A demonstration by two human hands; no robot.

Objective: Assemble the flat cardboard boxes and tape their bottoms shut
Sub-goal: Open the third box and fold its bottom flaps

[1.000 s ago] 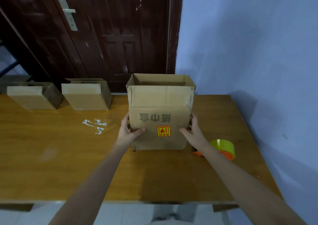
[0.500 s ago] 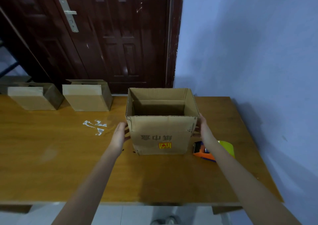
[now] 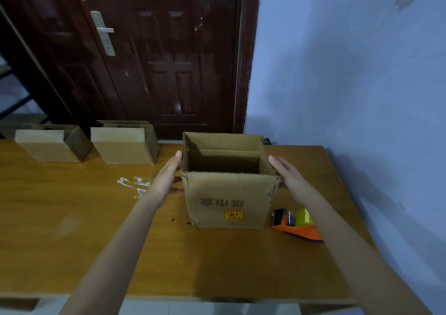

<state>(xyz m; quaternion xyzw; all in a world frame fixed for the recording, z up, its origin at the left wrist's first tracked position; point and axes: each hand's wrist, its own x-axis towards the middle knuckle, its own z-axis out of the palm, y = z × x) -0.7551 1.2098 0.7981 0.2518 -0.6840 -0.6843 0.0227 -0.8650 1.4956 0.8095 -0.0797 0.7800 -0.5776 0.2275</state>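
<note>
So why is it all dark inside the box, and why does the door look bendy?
Head view: the cardboard box walls block the room light, shading its inside; the wide-angle lens tilts the door; a pale glare patch sits on the table.

- At frame centre your open-topped cardboard box stands upright on the wooden table, its printed text upside down to you.
- Your left hand lies flat along the box's left wall, fingers straight.
- Your right hand lies flat by the right wall, fingers straight.
- A tape dispenser, orange with a yellow-green roll, sits just right of the box.
- Two more boxes sit at the table's far left.
- White scraps lie left of your left hand.
</note>
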